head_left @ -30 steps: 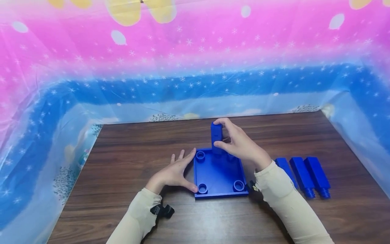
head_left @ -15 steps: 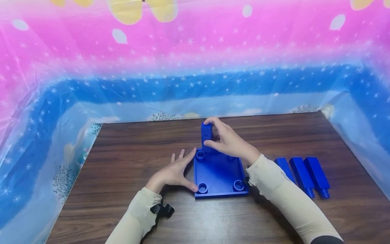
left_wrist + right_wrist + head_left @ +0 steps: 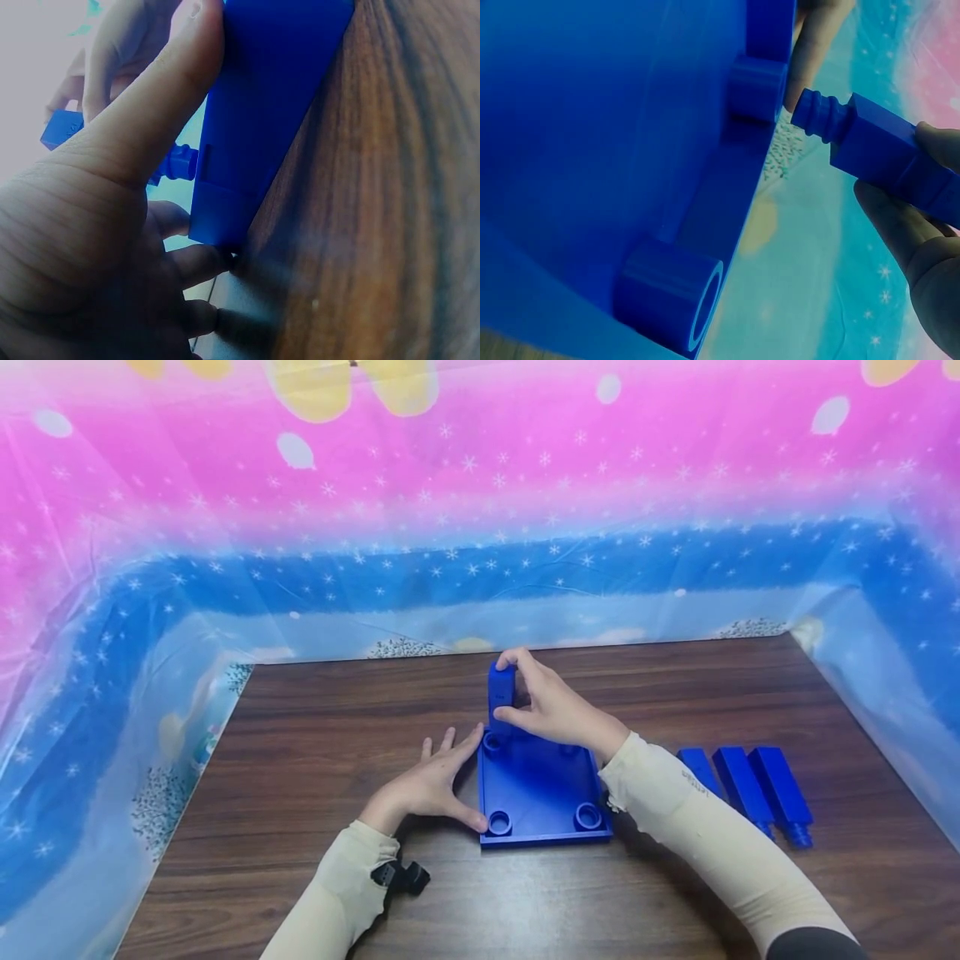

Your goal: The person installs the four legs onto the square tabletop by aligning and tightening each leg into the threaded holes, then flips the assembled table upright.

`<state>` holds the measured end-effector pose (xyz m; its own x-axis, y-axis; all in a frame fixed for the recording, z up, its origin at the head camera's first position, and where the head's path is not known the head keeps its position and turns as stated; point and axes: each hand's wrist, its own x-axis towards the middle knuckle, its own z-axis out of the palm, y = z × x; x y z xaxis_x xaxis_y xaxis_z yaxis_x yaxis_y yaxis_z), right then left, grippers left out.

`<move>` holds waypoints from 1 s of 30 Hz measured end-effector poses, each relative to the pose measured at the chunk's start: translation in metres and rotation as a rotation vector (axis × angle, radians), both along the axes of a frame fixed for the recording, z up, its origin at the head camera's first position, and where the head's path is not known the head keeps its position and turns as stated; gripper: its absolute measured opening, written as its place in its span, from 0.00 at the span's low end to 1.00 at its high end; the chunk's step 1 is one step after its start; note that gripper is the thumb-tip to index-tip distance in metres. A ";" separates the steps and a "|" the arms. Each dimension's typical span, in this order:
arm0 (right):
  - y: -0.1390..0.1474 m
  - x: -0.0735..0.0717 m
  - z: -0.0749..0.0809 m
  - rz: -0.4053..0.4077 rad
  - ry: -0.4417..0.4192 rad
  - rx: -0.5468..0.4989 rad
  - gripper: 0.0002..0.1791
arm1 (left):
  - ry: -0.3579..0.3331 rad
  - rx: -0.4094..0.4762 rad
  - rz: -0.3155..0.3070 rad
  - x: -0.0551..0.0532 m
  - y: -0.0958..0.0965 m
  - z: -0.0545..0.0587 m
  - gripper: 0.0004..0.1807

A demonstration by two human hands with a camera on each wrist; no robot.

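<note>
My right hand holds a blue table leg upright over the far left corner of a square blue tabletop. Thumb and fingers grip opposite sides of the leg. In the right wrist view the leg's ribbed end points at a round corner socket, with a gap between them. My left hand is spread along the tabletop's left edge, thumb near the front corner, a fingertip at the far corner. The left wrist view shows that thumb against the blue edge.
Three more blue legs lie side by side on the wooden table to the right, partly behind the right sleeve. Front sockets show at the tabletop's near corners. A patterned cloth surrounds the table's back and sides.
My right hand has carried the upright leg leftward along the tabletop's far edge, to above the far left socket. The left hand and the tabletop have stayed put.
</note>
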<state>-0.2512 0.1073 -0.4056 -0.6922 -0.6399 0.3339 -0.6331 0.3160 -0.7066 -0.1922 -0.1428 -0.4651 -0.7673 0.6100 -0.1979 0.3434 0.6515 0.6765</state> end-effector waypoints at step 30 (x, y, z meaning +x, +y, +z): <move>-0.015 -0.002 -0.002 0.043 -0.022 0.110 0.29 | -0.031 0.004 0.011 -0.002 0.000 -0.002 0.78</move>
<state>-0.2529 0.0922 -0.4080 -0.6695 -0.7011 0.2454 -0.6327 0.3651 -0.6830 -0.1938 -0.1423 -0.4671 -0.7673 0.6028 -0.2190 0.3155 0.6521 0.6894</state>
